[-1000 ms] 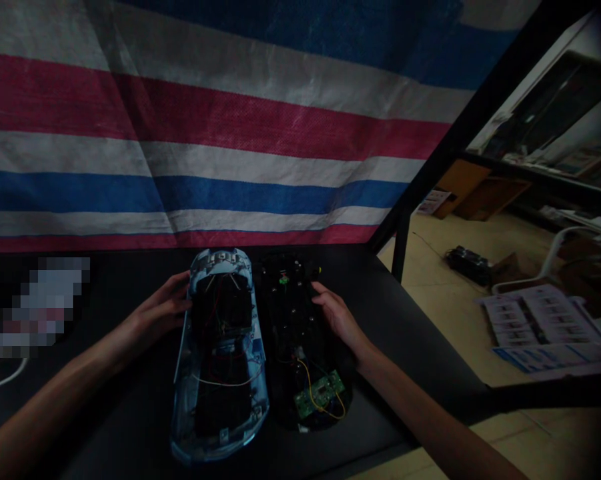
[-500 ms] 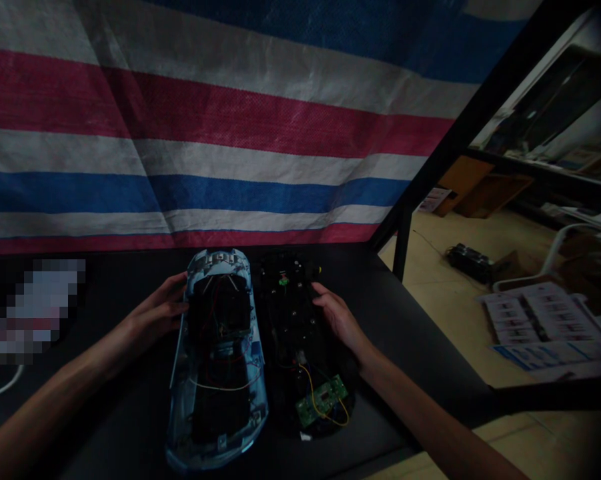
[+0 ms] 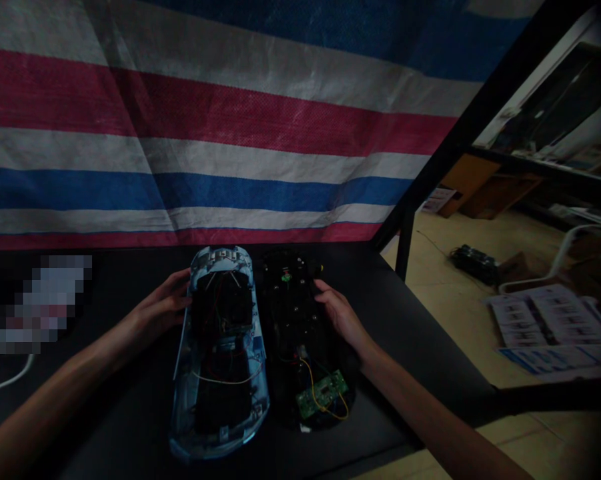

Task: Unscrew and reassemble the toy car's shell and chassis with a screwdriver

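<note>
A light-blue toy car body shell [image 3: 261, 373] lies upside down on the black table, its dark inside and loose wires facing up. My left hand [image 3: 166, 303] grips the shell's left edge near the far end, the fingertips partly hidden. Close beside it on the right is a black toy car chassis [image 3: 293, 313], underside or inside details hard to make out in the dim light. A green circuit board [image 3: 323, 395] with a yellow wire rests on the chassis's near end. Around the chassis's right side my right hand [image 3: 341, 317] is closed, with some fingers out of sight.
The black table [image 3: 395, 333] ends at the right above a tiled floor. Behind it hangs a striped tarp [image 3: 260, 160]. A blurred-out item [image 3: 45, 300] and a white cable [image 3: 10, 383] lie at the left. Printed cartons [image 3: 545, 327] stand right, beyond a black frame post [image 3: 405, 247].
The view has shifted slightly. Both hands stay at the sides of the shell and chassis, with no clear movement of either part.
</note>
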Motion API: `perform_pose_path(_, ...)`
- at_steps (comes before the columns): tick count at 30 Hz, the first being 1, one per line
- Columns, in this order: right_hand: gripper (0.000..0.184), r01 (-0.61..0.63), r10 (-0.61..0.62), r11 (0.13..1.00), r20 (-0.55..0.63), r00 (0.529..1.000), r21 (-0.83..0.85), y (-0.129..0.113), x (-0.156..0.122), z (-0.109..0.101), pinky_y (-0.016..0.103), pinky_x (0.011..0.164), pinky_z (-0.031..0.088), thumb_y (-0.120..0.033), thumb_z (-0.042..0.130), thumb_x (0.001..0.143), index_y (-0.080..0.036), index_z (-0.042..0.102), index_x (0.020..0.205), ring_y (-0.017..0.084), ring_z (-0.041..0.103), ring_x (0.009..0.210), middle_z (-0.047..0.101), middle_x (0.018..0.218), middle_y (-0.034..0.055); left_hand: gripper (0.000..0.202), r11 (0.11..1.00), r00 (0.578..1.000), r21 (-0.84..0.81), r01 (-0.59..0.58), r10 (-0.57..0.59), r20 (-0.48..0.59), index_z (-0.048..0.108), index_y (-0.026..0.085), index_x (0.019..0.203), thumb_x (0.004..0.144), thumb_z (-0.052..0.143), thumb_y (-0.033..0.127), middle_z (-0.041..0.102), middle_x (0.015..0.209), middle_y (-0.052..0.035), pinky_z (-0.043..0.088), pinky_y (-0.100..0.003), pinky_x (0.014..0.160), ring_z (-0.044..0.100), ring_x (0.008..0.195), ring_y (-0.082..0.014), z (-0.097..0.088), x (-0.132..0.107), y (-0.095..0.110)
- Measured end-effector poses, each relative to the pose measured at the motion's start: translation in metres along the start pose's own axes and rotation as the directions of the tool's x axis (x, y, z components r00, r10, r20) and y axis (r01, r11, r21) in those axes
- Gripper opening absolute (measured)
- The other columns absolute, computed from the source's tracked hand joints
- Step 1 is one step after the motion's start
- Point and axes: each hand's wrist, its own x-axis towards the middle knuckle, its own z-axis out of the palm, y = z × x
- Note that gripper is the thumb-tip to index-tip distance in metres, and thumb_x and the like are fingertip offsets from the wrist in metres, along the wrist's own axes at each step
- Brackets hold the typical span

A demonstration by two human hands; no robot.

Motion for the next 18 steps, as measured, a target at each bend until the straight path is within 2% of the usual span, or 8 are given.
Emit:
perform_pose_path(5, 0.033, 0.002, -0.002, 1.0, 0.039, 0.999, -0.004, 0.0, -0.001, -0.002, 0.032, 0.073, 0.047, -0.031, 0.068, 0.07, -0.027, 0.072, 0.102, 0.024, 0.066, 0.082, 0.074, 0.085, -0.0044, 0.056, 1.0, 1.0, 0.01, -0.006, 0.006, -0.002, 0.056, 0.031, 0.136, 0.083, 0.074, 0.036, 0.066, 0.138, -0.0045, 0.06, -0.043, 0.091, 0.068, 0.118, -0.0344, -0.002, 0.002, -0.003)
perform_pose_path(9, 0.037, -0.003, 0.004, 1.0, 0.013, 1.0, -0.004, 0.002, -0.001, -0.002, 0.032, 0.073, 0.047, -0.032, 0.067, 0.07, -0.028, 0.07, 0.107, 0.023, 0.066, 0.084, 0.075, 0.092, -0.0042, 0.054, 1.0, 0.999, -0.007, -0.026, 0.026, 0.021, 0.058, 0.032, 0.134, 0.082, 0.074, 0.035, 0.066, 0.139, -0.0043, 0.059, -0.044, 0.093, 0.066, 0.121, -0.0354, -0.006, 0.003, -0.006)
perform_pose_path(13, 0.033, 0.0, 0.0, 1.0, -0.004, 1.0, -0.013, 0.002, 0.0, -0.001, 0.032, 0.072, 0.047, -0.032, 0.066, 0.069, -0.027, 0.071, 0.101, 0.023, 0.066, 0.081, 0.075, 0.087, -0.0037, 0.053, 0.999, 0.999, -0.022, -0.032, 0.033, 0.038, 0.059, 0.033, 0.135, 0.084, 0.072, 0.036, 0.065, 0.141, -0.0041, 0.058, -0.047, 0.097, 0.064, 0.124, -0.0358, -0.01, 0.004, -0.01)
perform_pose_path(18, 0.032, 0.011, -0.011, 1.0, 0.001, 1.0, -0.024, -0.003, 0.002, -0.002, 0.034, 0.072, 0.048, -0.033, 0.064, 0.066, -0.026, 0.072, 0.096, 0.025, 0.066, 0.082, 0.075, 0.088, -0.0019, 0.052, 0.999, 0.999, -0.025, -0.031, 0.032, 0.045, 0.058, 0.036, 0.136, 0.086, 0.07, 0.035, 0.063, 0.143, -0.0032, 0.056, -0.044, 0.101, 0.061, 0.129, -0.035, -0.014, 0.005, -0.014)
